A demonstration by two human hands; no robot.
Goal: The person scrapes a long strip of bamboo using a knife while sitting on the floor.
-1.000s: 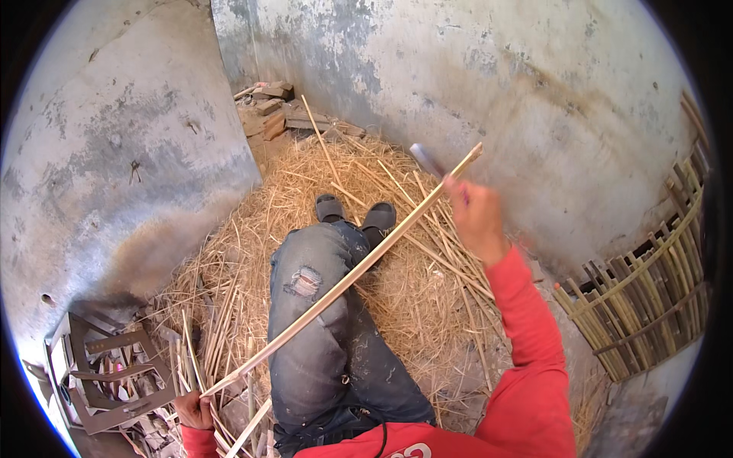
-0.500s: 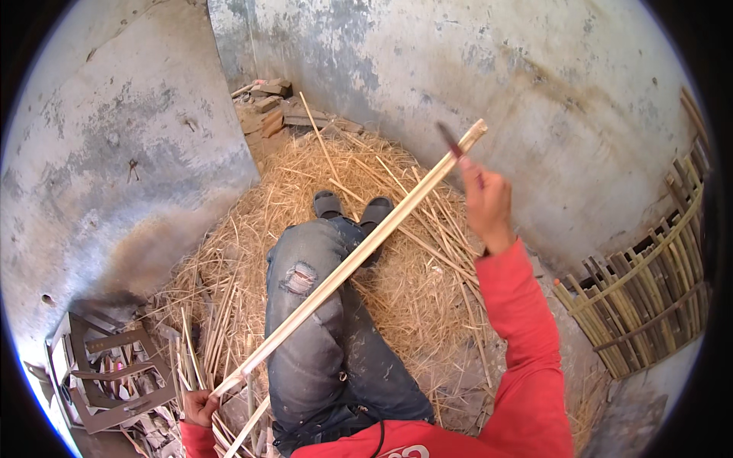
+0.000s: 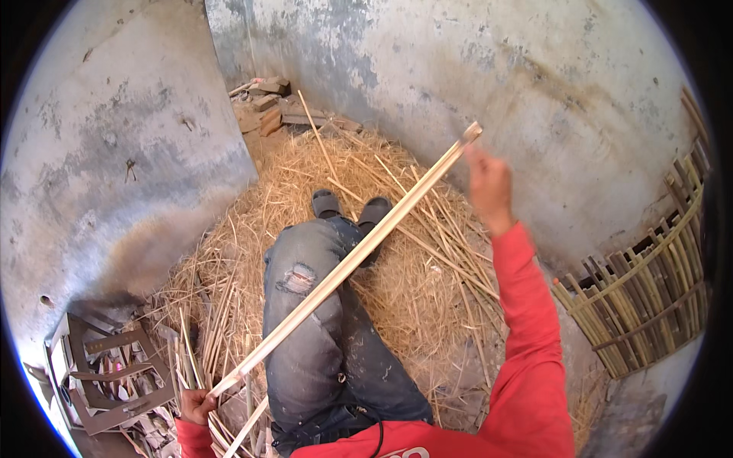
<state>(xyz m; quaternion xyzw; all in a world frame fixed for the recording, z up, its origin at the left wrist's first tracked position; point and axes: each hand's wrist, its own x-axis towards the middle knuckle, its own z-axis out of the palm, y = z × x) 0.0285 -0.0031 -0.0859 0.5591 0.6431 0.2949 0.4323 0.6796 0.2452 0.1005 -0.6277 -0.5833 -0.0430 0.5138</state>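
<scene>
A long pale bamboo strip [image 3: 343, 272] slants across my thighs from lower left to upper right. My left hand [image 3: 198, 406] is closed around its lower end, beside my left hip. At the far end, my right hand [image 3: 491, 189] is raised with its fingers closed, smeared by motion. It grips a small knife [image 3: 466, 138], whose blade is blurred and lies against the strip's tip. Another pale strip [image 3: 248, 429] lies below my left hand, partly cut off by the frame's lower edge.
Straw-like shavings [image 3: 405, 305] and loose strips cover the floor around my sandalled feet [image 3: 326, 204]. A brown frame [image 3: 114, 374] stands at lower left among scraps. At right, a slatted bamboo panel [image 3: 641, 305] leans by the wall [image 3: 458, 61]. Bricks [image 3: 269, 103] lie in the far corner.
My right hand has shifted slightly right and downward, and the knife's blade, distinct before, is now blurred at the strip's tip. My left hand keeps its hold with little movement.
</scene>
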